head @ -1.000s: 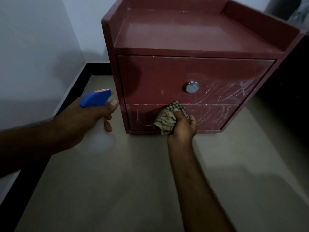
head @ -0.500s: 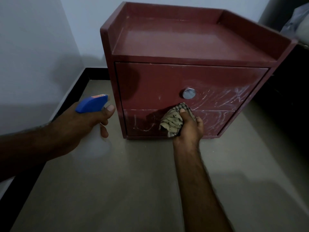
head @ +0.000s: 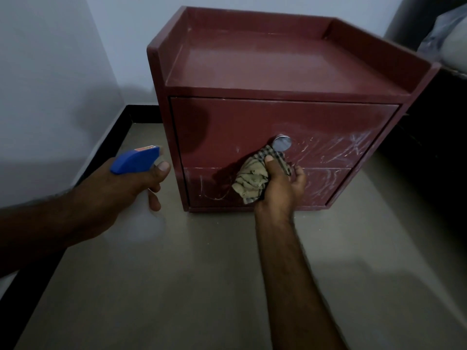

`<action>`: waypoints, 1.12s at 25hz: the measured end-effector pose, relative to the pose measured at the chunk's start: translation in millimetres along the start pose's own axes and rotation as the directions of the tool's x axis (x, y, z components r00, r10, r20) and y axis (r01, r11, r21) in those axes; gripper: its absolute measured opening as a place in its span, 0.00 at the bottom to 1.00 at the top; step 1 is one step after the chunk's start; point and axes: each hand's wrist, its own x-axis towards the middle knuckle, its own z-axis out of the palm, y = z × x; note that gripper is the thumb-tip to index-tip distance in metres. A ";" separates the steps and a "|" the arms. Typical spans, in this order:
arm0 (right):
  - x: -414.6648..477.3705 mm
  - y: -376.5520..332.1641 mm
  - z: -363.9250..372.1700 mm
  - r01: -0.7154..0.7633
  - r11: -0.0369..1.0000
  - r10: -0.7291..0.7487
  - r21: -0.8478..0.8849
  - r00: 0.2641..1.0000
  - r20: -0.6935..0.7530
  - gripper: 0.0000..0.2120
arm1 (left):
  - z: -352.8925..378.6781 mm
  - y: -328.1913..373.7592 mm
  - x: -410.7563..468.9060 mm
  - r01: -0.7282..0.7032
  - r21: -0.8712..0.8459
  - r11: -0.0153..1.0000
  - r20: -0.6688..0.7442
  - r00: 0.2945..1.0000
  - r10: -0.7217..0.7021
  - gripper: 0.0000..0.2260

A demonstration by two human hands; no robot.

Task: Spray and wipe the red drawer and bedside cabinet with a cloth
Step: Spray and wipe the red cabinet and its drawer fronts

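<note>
A dark red bedside cabinet [head: 285,61] stands on the floor in the room's corner, its raised-edge top bare. Its drawer front [head: 252,122] carries a round silver knob [head: 282,142] and white scratch-like streaks toward the right. My right hand [head: 280,183] grips a crumpled checked beige cloth [head: 251,179] and presses it against the front just below and left of the knob, over the seam with the lower panel [head: 323,184]. My left hand [head: 121,188] holds a spray bottle with a blue trigger head [head: 134,159], left of the cabinet; the bottle's body is mostly hidden by the hand.
Grey tiled floor [head: 202,274] stretches in front of the cabinet. A white wall with a black skirting [head: 101,157] runs along the left. Dark furniture [head: 434,147] stands close to the cabinet's right side, with a pale bundle [head: 449,41] on it.
My right hand has carried the cloth up and to the right along the front, from the lower panel to just under the knob. The left hand with the sprayer has barely shifted.
</note>
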 end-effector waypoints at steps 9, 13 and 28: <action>-4.7 4.0 5.1 -0.046 0.999 0.045 -0.014 0.999 -0.010 0.28 | 4.8 7.0 -5.8 -0.005 -0.006 1.000 -0.005 1.000 0.005 0.32; -10.9 13.4 1.7 -0.019 0.997 0.019 -0.075 1.000 -0.002 0.30 | 8.3 11.9 -8.9 -0.005 0.006 1.000 0.002 1.000 0.005 0.31; -33.6 34.8 22.5 -0.067 0.982 0.060 -0.179 0.997 -0.046 0.25 | 20.6 39.6 -24.1 -0.068 0.166 0.984 0.105 0.993 0.051 0.24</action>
